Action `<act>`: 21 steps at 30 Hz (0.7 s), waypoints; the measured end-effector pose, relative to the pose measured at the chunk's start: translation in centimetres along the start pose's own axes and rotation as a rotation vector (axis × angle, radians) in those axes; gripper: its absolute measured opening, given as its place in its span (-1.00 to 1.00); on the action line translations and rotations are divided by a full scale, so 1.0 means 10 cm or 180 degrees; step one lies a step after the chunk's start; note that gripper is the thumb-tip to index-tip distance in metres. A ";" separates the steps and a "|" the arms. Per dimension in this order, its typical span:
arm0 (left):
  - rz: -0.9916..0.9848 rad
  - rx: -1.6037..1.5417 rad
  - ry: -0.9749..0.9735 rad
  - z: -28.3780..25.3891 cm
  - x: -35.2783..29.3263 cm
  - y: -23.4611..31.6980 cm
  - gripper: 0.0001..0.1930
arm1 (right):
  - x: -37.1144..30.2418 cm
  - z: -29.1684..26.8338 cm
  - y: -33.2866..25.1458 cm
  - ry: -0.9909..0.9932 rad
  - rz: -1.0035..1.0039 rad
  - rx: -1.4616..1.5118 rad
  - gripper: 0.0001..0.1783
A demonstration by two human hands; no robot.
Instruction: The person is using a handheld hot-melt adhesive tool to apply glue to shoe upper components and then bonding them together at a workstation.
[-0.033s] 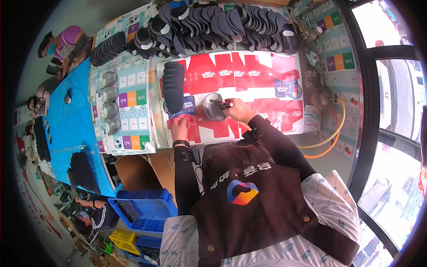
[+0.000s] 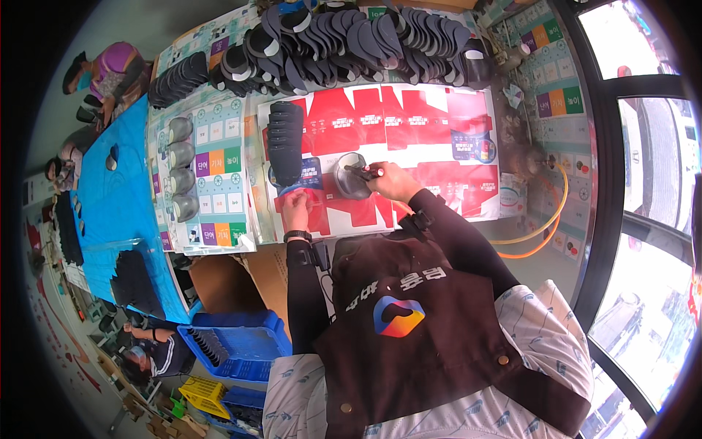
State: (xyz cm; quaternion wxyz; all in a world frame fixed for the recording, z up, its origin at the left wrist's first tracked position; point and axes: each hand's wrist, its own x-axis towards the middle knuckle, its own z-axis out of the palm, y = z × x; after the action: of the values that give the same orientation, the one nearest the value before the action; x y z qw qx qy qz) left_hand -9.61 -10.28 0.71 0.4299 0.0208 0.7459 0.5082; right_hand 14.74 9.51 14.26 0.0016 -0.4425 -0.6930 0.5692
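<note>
A rounded, dark grey, shell-like piece with a pale inner patch (image 2: 351, 181) lies on the red-and-white printed sheet (image 2: 420, 150) in front of me. My right hand (image 2: 395, 182) grips a small dark tool (image 2: 363, 173) whose end is over that piece; the tool's exact kind is not clear. To the left, my left hand (image 2: 295, 210) has its fingertips drawn together low over the sheet. Whatever they pinch, if anything, is too small to make out. Just beyond those fingertips stands a nested stack of black curved pieces (image 2: 285, 143).
Long rows of dark curved pieces (image 2: 344, 47) line the table's far side. Several grey shells (image 2: 181, 155) sit in a column at left. Yellow and orange hoses (image 2: 556, 208) loop at right. Blue crates (image 2: 238, 344) and a cardboard box (image 2: 223, 284) stand below left; other people work further left.
</note>
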 end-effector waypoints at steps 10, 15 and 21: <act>0.0010 0.0052 -0.0007 0.03 -0.02 0.03 -0.81 | 0.01 0.00 0.03 -0.0015 -0.0162 0.0236 -0.63; 0.0093 0.0389 0.0037 0.09 -0.02 0.12 -0.82 | -0.09 -0.09 -0.03 -0.0356 0.0240 -0.0479 -0.58; 0.0131 0.0423 -0.0094 0.20 0.08 0.15 -0.80 | 0.00 0.00 0.18 -0.0102 -0.0072 0.0106 -0.66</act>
State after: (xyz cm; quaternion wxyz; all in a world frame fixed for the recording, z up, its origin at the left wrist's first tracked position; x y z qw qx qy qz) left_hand -9.44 -7.73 1.10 0.4280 0.0722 0.7711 0.4659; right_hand 15.82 9.38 12.88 0.0043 -0.4253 -0.6883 0.5876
